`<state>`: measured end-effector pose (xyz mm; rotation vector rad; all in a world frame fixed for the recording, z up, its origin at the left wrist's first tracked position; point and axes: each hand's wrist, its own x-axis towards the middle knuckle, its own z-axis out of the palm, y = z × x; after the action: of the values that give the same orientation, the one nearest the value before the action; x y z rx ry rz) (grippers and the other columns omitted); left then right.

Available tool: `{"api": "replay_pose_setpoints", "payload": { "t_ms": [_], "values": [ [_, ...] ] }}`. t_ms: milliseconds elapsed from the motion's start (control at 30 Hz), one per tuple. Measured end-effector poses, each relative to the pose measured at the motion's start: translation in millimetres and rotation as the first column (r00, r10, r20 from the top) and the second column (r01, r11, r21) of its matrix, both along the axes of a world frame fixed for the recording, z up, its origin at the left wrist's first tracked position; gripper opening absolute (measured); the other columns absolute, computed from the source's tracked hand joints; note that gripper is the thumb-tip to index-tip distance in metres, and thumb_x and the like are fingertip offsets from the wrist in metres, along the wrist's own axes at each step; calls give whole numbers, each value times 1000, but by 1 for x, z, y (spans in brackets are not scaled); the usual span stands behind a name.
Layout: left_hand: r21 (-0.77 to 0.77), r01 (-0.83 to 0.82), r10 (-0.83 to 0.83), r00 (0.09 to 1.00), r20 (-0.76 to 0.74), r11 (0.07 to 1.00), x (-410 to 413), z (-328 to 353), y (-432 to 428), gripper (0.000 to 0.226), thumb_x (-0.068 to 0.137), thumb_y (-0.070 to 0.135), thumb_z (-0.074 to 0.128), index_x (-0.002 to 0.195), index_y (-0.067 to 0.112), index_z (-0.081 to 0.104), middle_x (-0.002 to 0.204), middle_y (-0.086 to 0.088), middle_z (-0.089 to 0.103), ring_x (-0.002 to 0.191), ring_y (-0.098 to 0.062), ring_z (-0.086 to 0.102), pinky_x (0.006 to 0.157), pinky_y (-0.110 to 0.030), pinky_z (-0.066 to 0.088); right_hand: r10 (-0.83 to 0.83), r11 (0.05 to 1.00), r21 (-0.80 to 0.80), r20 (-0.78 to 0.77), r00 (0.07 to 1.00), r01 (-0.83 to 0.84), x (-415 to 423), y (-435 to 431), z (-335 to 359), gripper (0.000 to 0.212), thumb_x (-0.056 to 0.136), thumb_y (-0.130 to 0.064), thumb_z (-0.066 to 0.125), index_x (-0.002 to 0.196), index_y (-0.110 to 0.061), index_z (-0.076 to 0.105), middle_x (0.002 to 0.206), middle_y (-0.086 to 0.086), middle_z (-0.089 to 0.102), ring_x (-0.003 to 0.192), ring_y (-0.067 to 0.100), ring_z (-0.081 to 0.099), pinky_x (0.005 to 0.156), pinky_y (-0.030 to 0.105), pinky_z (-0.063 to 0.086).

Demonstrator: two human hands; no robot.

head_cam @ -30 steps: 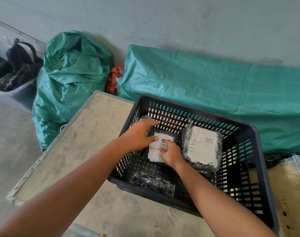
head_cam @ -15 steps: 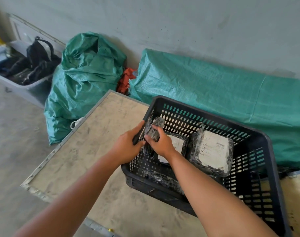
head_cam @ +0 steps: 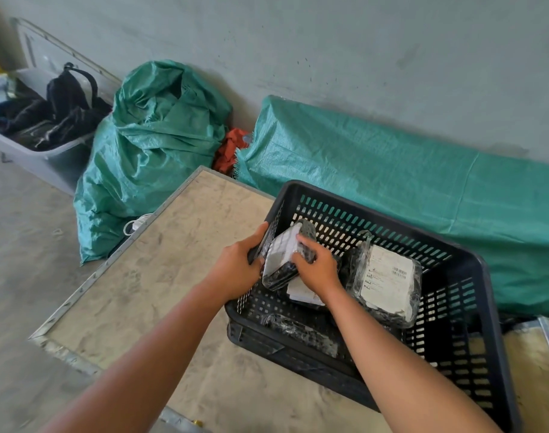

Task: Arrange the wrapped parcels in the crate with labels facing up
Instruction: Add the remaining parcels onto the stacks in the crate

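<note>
A black slotted plastic crate (head_cam: 473, 264) stands on a pale table. Both hands hold a small wrapped parcel (head_cam: 282, 254) tilted above the crate's left side, its white label partly turned toward me. My left hand (head_cam: 238, 270) grips its left edge at the crate's rim, my right hand (head_cam: 317, 270) its right side. Under my right hand lies a parcel with a white label (head_cam: 301, 292), mostly hidden. A bigger wrapped parcel (head_cam: 387, 284) lies label up at the right. A dark wrapped parcel (head_cam: 301, 332) with no label showing lies near the front wall.
The table (head_cam: 160, 276) has a metal edge and ends at the left. Behind it stand a stuffed green woven sack (head_cam: 154, 145) and a long green covered bundle (head_cam: 407, 189) against the wall. A grey tub (head_cam: 38, 157) with dark bags sits far left.
The small parcel has been lifted higher from the crate's left side and rotated, so its white label now shows. The view has also shifted left.
</note>
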<state>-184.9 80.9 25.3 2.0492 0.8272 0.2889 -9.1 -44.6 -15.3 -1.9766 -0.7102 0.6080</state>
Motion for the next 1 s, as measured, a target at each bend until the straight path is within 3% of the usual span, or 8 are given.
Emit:
{"api": "replay_pose_setpoints", "payload": {
  "t_ms": [167, 300, 400, 500, 567, 733, 800, 1000],
  "values": [
    [-28, -5, 5, 1000, -1, 1000, 0, -2, 0, 74, 96, 21, 58, 151, 56, 23, 115, 16, 62, 74, 5, 59, 52, -2, 41, -35, 999, 27, 64, 997, 34, 12, -29, 42, 42, 89, -28, 67, 127, -47, 66, 142, 0, 59, 58, 14, 61, 52, 24, 56],
    [140, 31, -22, 998, -65, 990, 1, 8, -3, 71, 95, 28, 64, 157, 37, 30, 139, -3, 59, 113, -16, 59, 92, -27, 49, 21, 994, 101, 94, 995, -30, 18, -60, 93, 40, 89, -25, 67, 117, -53, 70, 129, -30, 61, 83, 38, 67, 76, 44, 62],
    [356, 1, -12, 999, 29, 935, 5, 30, -13, 60, 93, 29, 69, 149, 33, 47, 160, -8, 33, 152, -35, 11, 118, -61, 19, 72, 983, 162, 103, 992, -88, 22, -81, 128, 37, 87, -27, 67, 114, -51, 73, 118, -38, 66, 93, 40, 67, 81, 44, 56],
    [158, 96, -139, 948, 285, 983, 14, 63, -23, 48, 91, 37, 71, 135, 51, 57, 163, 2, 29, 154, -23, 8, 120, -56, 19, 96, 972, 208, 85, 992, -112, 28, -96, 155, 35, 81, -31, 66, 110, -47, 76, 114, -15, 75, 99, 53, 60, 85, 61, 54],
    [11, 233, -220, 902, 372, 972, 23, 81, -25, 42, 89, 44, 70, 129, 53, 62, 164, 6, 26, 154, -14, 10, 121, -53, 18, 137, 962, 231, 46, 989, -145, 35, -104, 168, 36, 80, -28, 65, 110, -43, 78, 114, -2, 76, 105, 59, 54, 95, 56, 51],
    [-214, 582, -421, 754, 505, 785, 36, 100, -19, 38, 92, 16, 70, 129, 26, 70, 147, 10, 54, 146, -7, 32, 110, -24, 38, 204, 938, 303, -99, 974, -166, 47, -112, 184, 40, 77, -25, 63, 112, -34, 79, 120, -2, 75, 107, 19, 67, 94, 40, 53],
    [-258, 563, -381, 767, 516, 785, 41, 97, -15, 41, 92, 6, 69, 129, 24, 70, 140, 3, 62, 132, -18, 54, 101, -30, 51, 180, 944, 305, -150, 972, -128, 50, -108, 181, 40, 78, -28, 63, 114, -35, 78, 113, 8, 74, 97, 24, 66, 79, 35, 58],
    [-544, 349, -103, 897, 431, 763, 64, 60, -12, 47, 95, -4, 62, 127, 29, 69, 141, -2, 61, 120, -18, 63, 92, -33, 57, 8, 972, 234, -46, 999, 3, 52, -91, 139, 49, 94, -26, 69, 135, -50, 59, 139, -25, 57, 129, -6, 49, 110, 33, 37]
  ]
}}
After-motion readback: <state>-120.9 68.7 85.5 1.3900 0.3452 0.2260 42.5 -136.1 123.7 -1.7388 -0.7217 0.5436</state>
